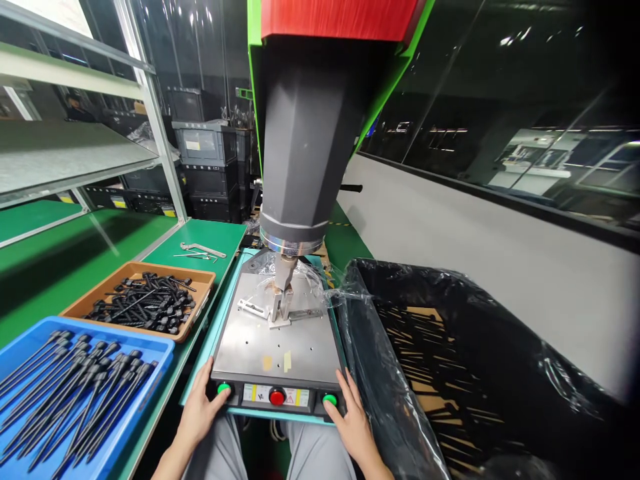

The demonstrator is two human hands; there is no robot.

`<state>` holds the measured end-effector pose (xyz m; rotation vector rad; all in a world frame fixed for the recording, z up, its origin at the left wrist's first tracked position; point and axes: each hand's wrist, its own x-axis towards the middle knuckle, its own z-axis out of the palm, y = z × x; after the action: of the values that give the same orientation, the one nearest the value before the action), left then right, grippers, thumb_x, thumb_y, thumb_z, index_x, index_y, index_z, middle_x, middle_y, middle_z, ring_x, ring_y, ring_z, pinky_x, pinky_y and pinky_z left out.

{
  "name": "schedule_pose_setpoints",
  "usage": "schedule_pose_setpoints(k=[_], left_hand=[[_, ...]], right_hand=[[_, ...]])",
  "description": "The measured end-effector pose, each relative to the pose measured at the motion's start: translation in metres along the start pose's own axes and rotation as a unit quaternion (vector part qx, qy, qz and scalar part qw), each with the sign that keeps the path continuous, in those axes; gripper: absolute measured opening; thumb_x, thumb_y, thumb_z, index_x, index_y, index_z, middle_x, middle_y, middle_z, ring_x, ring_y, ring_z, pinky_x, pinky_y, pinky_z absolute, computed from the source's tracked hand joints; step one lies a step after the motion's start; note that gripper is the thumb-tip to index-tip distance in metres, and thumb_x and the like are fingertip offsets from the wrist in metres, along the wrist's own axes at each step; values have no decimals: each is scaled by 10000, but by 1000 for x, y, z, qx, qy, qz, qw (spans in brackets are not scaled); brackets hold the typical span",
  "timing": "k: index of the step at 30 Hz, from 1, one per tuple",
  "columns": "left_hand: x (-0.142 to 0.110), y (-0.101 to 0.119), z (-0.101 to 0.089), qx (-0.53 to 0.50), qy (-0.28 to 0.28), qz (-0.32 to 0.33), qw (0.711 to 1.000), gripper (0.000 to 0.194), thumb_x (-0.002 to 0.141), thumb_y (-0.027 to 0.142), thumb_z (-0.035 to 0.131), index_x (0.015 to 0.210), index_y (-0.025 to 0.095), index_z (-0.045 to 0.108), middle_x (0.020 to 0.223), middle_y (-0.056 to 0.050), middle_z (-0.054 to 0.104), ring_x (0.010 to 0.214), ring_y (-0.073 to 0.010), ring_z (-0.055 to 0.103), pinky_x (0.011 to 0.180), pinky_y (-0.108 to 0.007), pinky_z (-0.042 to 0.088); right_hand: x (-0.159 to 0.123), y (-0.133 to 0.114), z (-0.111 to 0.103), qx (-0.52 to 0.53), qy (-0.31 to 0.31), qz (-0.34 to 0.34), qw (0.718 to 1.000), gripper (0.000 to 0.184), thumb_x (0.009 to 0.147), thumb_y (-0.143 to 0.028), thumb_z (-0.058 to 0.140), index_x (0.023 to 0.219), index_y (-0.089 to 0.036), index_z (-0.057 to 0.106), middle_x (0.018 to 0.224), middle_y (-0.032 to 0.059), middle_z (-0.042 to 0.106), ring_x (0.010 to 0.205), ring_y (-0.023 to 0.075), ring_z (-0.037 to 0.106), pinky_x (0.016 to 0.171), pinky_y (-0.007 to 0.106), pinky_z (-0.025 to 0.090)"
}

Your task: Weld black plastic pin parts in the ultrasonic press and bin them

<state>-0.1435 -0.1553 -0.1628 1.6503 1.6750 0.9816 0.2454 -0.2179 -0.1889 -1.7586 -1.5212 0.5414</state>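
At the front left corner of the machine base (pixel 277 360), my left hand (pixel 199 408) rests with its thumb at a green button (pixel 223 388) and its fingers along the side edge. My right hand (pixel 354 417) lies at the other corner, thumb at the second green button (pixel 329 399), fingers stretched forward. Neither hand holds anything. Between the buttons sits a red button (pixel 277 397). Above the metal plate, the machine's tapered tool (pixel 284 272) comes down into a small metal fixture (pixel 280 310); any part clamped there is too small to tell.
To the left, a blue tray (pixel 163 353) holds long black rods with thick heads, and a brown tray (pixel 131 267) holds shorter black pieces. Wrenches (pixel 203 250) lie behind them. A plastic-lined black bin (pixel 383 380) with dark rods stands right. Crates (pixel 205 143) are stacked behind.
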Motion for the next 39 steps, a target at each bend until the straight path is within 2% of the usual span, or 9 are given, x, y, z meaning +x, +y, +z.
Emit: schedule_pose_setpoints(k=[13, 18, 22, 25, 27, 30, 33, 35, 39], left_hand=[[1, 2, 2, -34, 17, -6, 999, 813, 783, 504, 614, 1460, 147, 339, 1504, -159, 371, 1398, -312, 326, 1173, -481, 229], [0, 4, 1, -56, 21, -17, 998, 807, 757, 504, 640, 1444, 177, 372, 1503, -144, 379, 1379, -318, 361, 1160, -471, 270], [4, 13, -3, -58, 50, -26, 997, 741, 735, 522, 654, 1361, 168, 476, 1417, -153, 479, 1331, -339, 424, 1134, -511, 310], [12, 37, -8, -51, 112, 3, 992, 640, 742, 507, 659, 1276, 174, 547, 1364, -147, 519, 1298, -338, 456, 1110, -520, 345], [21, 62, -10, -84, 114, 34, 989, 577, 760, 479, 663, 1251, 193, 565, 1363, -131, 523, 1284, -317, 472, 1094, -495, 374], [39, 101, -4, -206, 33, 14, 978, 518, 762, 461, 685, 1195, 187, 607, 1326, -139, 563, 1218, -300, 538, 1039, -457, 437], [62, 135, 10, -319, -35, -27, 947, 533, 702, 432, 767, 1144, 166, 638, 1267, -154, 612, 1194, -292, 561, 1052, -435, 420], [78, 154, 20, -394, -50, -68, 915, 540, 650, 382, 826, 1110, 161, 650, 1236, -151, 630, 1191, -275, 563, 1052, -403, 416], [106, 181, 33, -486, -63, -155, 857, 449, 647, 327, 845, 1018, 149, 667, 1166, -153, 651, 1059, -240, 632, 873, -326, 519]], right_hand=[[1, 1, 3, 8, 23, -7, 1000, 595, 902, -433, 495, 1462, -280, 363, 1557, 79, 265, 1411, 273, 301, 1139, 440, 300], [1, -1, 2, 10, 16, -4, 1000, 609, 900, -439, 485, 1465, -251, 358, 1563, 92, 246, 1423, 264, 273, 1152, 447, 270], [1, -1, 1, 20, 14, 0, 1000, 620, 891, -461, 499, 1455, -232, 378, 1558, 107, 253, 1424, 270, 269, 1157, 475, 247], [3, -2, 0, 39, 20, 1, 999, 627, 878, -484, 516, 1436, -219, 412, 1538, 122, 299, 1410, 280, 301, 1147, 485, 270], [6, -5, -4, 52, 27, 9, 998, 611, 862, -499, 531, 1397, -209, 470, 1499, 135, 370, 1380, 293, 358, 1126, 490, 314], [14, -19, -11, 55, 86, 27, 994, 547, 822, -533, 564, 1230, -173, 624, 1372, 174, 511, 1274, 339, 488, 1064, 522, 398], [26, -50, -15, 62, 161, -4, 985, 443, 827, -518, 567, 1054, -160, 693, 1248, 183, 596, 1168, 343, 566, 1026, 523, 435], [34, -75, -12, 98, 129, -37, 986, 374, 871, -467, 535, 1045, -174, 692, 1178, 159, 642, 1107, 307, 605, 986, 479, 478], [58, -119, 8, 174, -34, -61, 982, 330, 904, -366, 502, 1119, -183, 673, 1088, 123, 697, 1014, 259, 659, 885, 402, 551]])
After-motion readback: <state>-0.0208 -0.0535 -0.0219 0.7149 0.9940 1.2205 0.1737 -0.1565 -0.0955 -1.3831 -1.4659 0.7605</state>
